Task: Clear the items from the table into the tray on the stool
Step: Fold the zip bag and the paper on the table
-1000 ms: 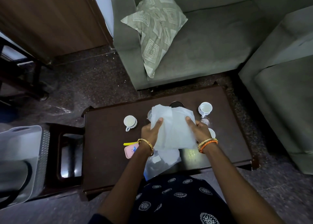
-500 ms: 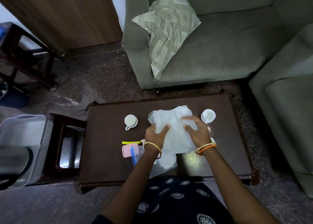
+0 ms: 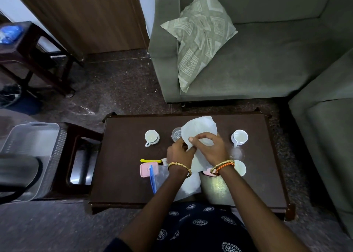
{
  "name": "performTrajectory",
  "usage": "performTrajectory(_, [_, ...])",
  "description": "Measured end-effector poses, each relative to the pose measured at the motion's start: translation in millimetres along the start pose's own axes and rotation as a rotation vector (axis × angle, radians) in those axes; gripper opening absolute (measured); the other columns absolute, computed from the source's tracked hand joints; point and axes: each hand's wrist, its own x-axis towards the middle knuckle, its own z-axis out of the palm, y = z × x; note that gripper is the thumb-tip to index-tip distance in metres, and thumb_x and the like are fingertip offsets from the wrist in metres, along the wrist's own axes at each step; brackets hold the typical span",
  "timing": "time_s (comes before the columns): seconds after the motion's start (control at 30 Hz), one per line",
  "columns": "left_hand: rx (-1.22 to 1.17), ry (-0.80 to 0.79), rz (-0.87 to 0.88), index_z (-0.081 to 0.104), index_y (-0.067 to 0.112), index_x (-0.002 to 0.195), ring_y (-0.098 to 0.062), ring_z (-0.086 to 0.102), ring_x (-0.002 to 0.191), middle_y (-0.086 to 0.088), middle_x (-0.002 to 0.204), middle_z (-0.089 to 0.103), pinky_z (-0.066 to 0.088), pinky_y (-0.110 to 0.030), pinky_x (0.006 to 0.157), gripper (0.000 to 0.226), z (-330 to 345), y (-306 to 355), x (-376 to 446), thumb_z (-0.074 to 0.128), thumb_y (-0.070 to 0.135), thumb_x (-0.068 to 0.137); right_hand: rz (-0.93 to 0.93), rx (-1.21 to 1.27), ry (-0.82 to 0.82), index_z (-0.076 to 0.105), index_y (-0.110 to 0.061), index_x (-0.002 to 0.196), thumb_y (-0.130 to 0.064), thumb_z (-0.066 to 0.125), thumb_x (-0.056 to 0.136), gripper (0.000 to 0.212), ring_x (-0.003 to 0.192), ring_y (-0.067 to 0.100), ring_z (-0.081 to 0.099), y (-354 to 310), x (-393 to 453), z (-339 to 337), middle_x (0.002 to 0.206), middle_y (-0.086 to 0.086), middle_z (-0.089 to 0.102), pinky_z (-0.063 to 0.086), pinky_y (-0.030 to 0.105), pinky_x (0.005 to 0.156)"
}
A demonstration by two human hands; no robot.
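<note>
Tray (image 3: pixel 28 137) sits on the stool (image 3: pixel 80 156) far left, off the bench (image 3: pixel 122 190). Then a white teacup (image 3: pixel 151 137), a glass (image 3: pixel 176 134), and the left hand (image 3: pixel 179 153) and right hand (image 3: pixel 209 149) both pinching a white cloth (image 3: pixel 200 127) mid-bench. Another teacup (image 3: pixel 239 137) sits right.

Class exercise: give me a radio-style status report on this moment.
Both hands, left and right, gripping white cloth above table. Cups, glass, pouch not yet cleared. Tray path unobstructed.
</note>
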Motion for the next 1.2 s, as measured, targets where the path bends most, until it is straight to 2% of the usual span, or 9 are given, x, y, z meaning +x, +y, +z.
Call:
performTrajectory(0.17, [-0.037, -0.112, 0.022, 0.062, 0.003, 0.078, -0.016, 0.051, 0.061, -0.006, 0.068, 0.061, 0.045, -0.033, 0.061, 0.033, -0.9, -5.0, 1.8, 0.070, 0.035, 0.071, -0.011, 0.018, 0.024, 0.064, -0.032, 0.069, -0.021, 0.069, 0.080, 0.016, 0.095, 0.021, 0.062, -2.2, 1.0, 3.1, 0.088, 0.000, 0.070, 0.047, 0.032, 0.087])
performTrajectory(0.37, [-0.376, -0.369, -0.168, 0.063, 0.025, 0.084, -0.024, 0.064, 0.091, -0.004, 0.091, 0.069, 0.052, -0.042, 0.087, 0.005, -13.2, -4.1, 6.7, 0.064, 0.029, 0.080, 0.033, 0.018, -0.040, 0.065, -0.014, 0.083, -0.015, 0.062, 0.087, 0.005, 0.094, 0.016, 0.057, 3.1, 2.5, -7.9, 0.092, 0.001, 0.064, 0.040, 0.026, 0.087])
performTrajectory(0.57, [-0.410, -0.258, -0.276, 0.060, -0.005, 0.114, -0.024, 0.058, 0.094, -0.011, 0.104, 0.061, 0.049, -0.030, 0.077, 0.026, -19.7, -3.3, 18.6, 0.047, 0.007, 0.095, 0.230, 0.260, 0.019, 0.052, -0.018, 0.071, -0.007, 0.049, 0.093, 0.024, 0.077, 0.011, 0.048, 8.5, 8.4, -22.8, 0.077, -0.005, 0.053, 0.040, 0.022, 0.077])
performTrajectory(0.67, [-0.454, -0.305, -0.325, 0.057, -0.010, 0.117, -0.020, 0.062, 0.078, -0.013, 0.100, 0.062, 0.049, -0.023, 0.070, 0.029, -25.9, -4.6, 25.1, 0.047, 0.006, 0.094, 0.388, 0.505, 0.065, 0.061, -0.015, 0.079, -0.026, 0.053, 0.091, 0.018, 0.075, 0.023, 0.055, 15.4, 11.5, -34.5, 0.081, 0.009, 0.061, 0.044, 0.028, 0.073])
performTrajectory(0.73, [-0.440, -0.341, -0.316, 0.058, -0.009, 0.116, -0.006, 0.063, 0.065, -0.009, 0.091, 0.065, 0.051, -0.019, 0.064, 0.029, -27.2, -3.9, 26.3, 0.048, 0.006, 0.094, 0.476, 0.652, -0.034, 0.071, -0.019, 0.092, -0.052, 0.054, 0.085, 0.038, 0.084, 0.025, 0.066, 14.5, 8.9, -38.6, 0.092, 0.008, 0.071, 0.049, 0.037, 0.082])
performTrajectory(0.8, [-0.437, -0.365, -0.334, 0.061, -0.006, 0.114, -0.010, 0.063, 0.067, -0.010, 0.095, 0.065, 0.051, -0.022, 0.065, 0.028, -25.1, -2.9, 27.1, 0.050, 0.009, 0.093, 0.471, 0.695, -0.178, 0.075, -0.019, 0.083, -0.045, 0.052, 0.090, 0.035, 0.075, 0.016, 0.071, 20.2, 7.2, -39.5, 0.080, 0.000, 0.076, 0.052, 0.033, 0.078])
performTrajectory(0.9, [-0.389, -0.395, -0.395, 0.065, 0.001, 0.109, -0.024, 0.065, 0.082, -0.014, 0.103, 0.067, 0.053, -0.033, 0.078, 0.029, -20.9, -10.8, 30.9, 0.063, 0.019, 0.087, 0.516, 0.537, -0.285, 0.072, -0.014, 0.087, -0.021, 0.060, 0.089, 0.014, 0.072, 0.016, 0.072, 23.4, 3.9, -34.5, 0.074, -0.001, 0.076, 0.058, 0.033, 0.073])
performTrajectory(1.07, [-0.090, -0.550, -0.457, 0.063, -0.004, 0.111, -0.021, 0.059, 0.086, -0.016, 0.104, 0.066, 0.049, -0.019, 0.061, 0.038, -11.5, -33.1, 24.5, 0.073, 0.012, 0.078, 0.670, 0.385, -0.348, 0.061, -0.004, 0.117, -0.016, 0.076, 0.074, 0.048, 0.106, 0.033, 0.064, 53.7, 1.5, -34.1, 0.115, 0.016, 0.067, 0.049, 0.051, 0.096])
performTrajectory(1.2, [0.157, -0.607, -0.299, 0.065, -0.002, 0.111, -0.020, 0.061, 0.087, -0.018, 0.115, 0.067, 0.051, -0.027, 0.076, 0.034, 6.9, -42.7, 27.7, 0.070, 0.015, 0.081, 0.696, 0.127, -0.413, 0.059, -0.005, 0.107, 0.001, 0.072, 0.075, 0.034, 0.087, 0.023, 0.064, 76.3, 5.7, -45.1, 0.108, 0.013, 0.064, 0.054, 0.038, 0.074])
